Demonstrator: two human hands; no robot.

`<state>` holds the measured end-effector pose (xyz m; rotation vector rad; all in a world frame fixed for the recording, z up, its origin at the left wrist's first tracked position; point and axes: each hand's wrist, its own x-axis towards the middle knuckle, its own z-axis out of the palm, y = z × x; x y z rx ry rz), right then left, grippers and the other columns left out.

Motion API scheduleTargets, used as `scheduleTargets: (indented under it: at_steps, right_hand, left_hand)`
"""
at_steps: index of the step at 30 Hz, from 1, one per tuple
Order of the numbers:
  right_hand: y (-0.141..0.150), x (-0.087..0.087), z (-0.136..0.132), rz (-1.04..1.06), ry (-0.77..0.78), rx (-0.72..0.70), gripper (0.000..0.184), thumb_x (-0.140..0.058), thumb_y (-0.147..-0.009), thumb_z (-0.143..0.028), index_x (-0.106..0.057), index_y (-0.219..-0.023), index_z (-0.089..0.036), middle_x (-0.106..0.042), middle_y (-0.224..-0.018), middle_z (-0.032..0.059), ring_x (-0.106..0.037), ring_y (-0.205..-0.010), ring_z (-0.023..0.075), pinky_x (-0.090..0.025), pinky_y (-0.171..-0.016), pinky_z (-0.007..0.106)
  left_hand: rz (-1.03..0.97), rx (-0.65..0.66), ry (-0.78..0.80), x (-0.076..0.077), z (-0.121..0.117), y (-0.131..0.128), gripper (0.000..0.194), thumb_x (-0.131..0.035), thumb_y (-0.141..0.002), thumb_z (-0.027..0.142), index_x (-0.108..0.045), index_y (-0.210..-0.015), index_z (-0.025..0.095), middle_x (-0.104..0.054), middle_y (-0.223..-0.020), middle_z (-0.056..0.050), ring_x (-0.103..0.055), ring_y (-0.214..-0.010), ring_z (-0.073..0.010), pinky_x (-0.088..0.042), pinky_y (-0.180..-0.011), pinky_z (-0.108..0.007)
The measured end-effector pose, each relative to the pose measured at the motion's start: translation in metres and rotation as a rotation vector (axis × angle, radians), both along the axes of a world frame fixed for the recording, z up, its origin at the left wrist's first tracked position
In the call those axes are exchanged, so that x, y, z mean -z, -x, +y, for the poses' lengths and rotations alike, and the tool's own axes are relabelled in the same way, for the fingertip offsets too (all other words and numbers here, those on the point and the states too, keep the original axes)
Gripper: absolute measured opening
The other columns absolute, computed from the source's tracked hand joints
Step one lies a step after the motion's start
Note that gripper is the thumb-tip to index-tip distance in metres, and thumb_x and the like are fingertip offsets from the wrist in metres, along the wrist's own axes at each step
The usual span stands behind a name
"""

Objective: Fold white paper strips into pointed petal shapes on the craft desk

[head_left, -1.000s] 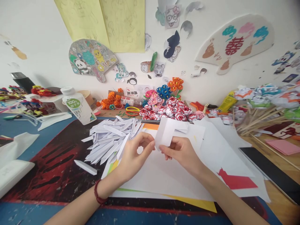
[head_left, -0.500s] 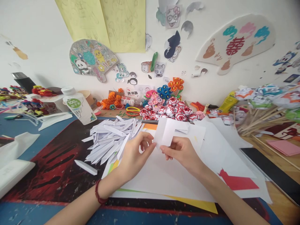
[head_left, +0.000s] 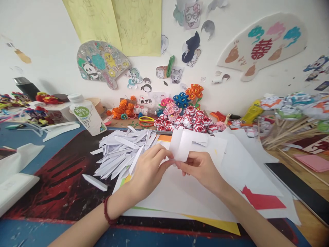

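Note:
Both hands hold a small folded white paper strip (head_left: pixel 181 145) upright above a stack of white sheets (head_left: pixel 180 192). My left hand (head_left: pixel 149 169) pinches its lower left edge between thumb and fingertips. My right hand (head_left: pixel 202 168) grips its lower right part with curled fingers. A red bead bracelet (head_left: pixel 106 211) sits on my left wrist. Just left of the hands lies a pile of several folded, pointed white paper pieces (head_left: pixel 123 152).
A white bottle (head_left: pixel 87 115) stands at the back left. Paper flowers (head_left: pixel 185 120) and yellow-handled scissors (head_left: pixel 145 120) line the wall. Flowers on wooden sticks (head_left: pixel 290 120) lie at the right, beside a dark tablet (head_left: pixel 298 187) and red paper (head_left: pixel 262 200). One folded piece (head_left: pixel 94 182) lies apart.
My left thumb and fingers have closed in on the strip's lower edge, nearer my right hand. The view has shifted slightly.

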<state>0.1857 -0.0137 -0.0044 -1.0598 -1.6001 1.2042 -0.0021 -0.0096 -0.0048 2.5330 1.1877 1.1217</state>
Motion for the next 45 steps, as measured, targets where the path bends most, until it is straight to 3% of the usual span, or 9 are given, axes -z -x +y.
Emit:
scheduleTargets:
  at_steps: [14,28,39,45]
  right_hand:
    - [0.0015,-0.0014,-0.0017,-0.050,0.018,0.001,0.017,-0.065,-0.080,-0.030,-0.068,-0.077,-0.014,-0.059,-0.059,-0.0003,-0.055,-0.055,0.0114,-0.045,-0.054,0.022]
    - [0.0026,0.0010,-0.0018,0.018,0.066,-0.021,0.019,-0.066,-0.080,-0.032,-0.068,-0.077,-0.013,-0.061,-0.063,0.0009,-0.058,-0.055,0.0113,-0.046,-0.051,0.021]
    - [0.0041,0.0010,-0.0031,0.024,0.067,-0.009,0.019,-0.065,-0.080,-0.033,-0.067,-0.079,-0.014,-0.059,-0.061,-0.0003,-0.056,-0.054,0.0114,-0.048,-0.052,0.022]
    - [0.0034,0.0034,-0.0034,0.000,0.072,0.033,0.017,-0.066,-0.079,-0.031,-0.065,-0.074,-0.014,-0.058,-0.058,-0.0012,-0.055,-0.052,0.0108,-0.048,-0.051,0.022]
  left_hand:
    - [0.085,-0.052,0.072,0.0007,-0.0017,-0.0029,0.006,-0.048,-0.093,0.019,-0.052,-0.088,0.018,-0.055,-0.088,-0.004,-0.049,-0.078,-0.0181,-0.037,-0.069,-0.031]
    - [0.026,-0.088,0.163,-0.0004,-0.0063,-0.0055,0.007,-0.048,-0.092,0.015,-0.051,-0.087,0.020,-0.056,-0.090,-0.002,-0.049,-0.080,-0.0178,-0.035,-0.072,-0.032]
    - [0.040,-0.107,0.142,0.0001,-0.0083,-0.0078,0.009,-0.047,-0.092,0.016,-0.052,-0.085,0.019,-0.057,-0.088,-0.002,-0.051,-0.078,-0.0174,-0.035,-0.069,-0.032]
    - [-0.076,-0.066,0.199,-0.0052,-0.0096,-0.0071,0.009,-0.052,-0.090,0.016,-0.055,-0.082,0.019,-0.058,-0.083,-0.001,-0.051,-0.075,-0.0149,-0.037,-0.071,-0.031]
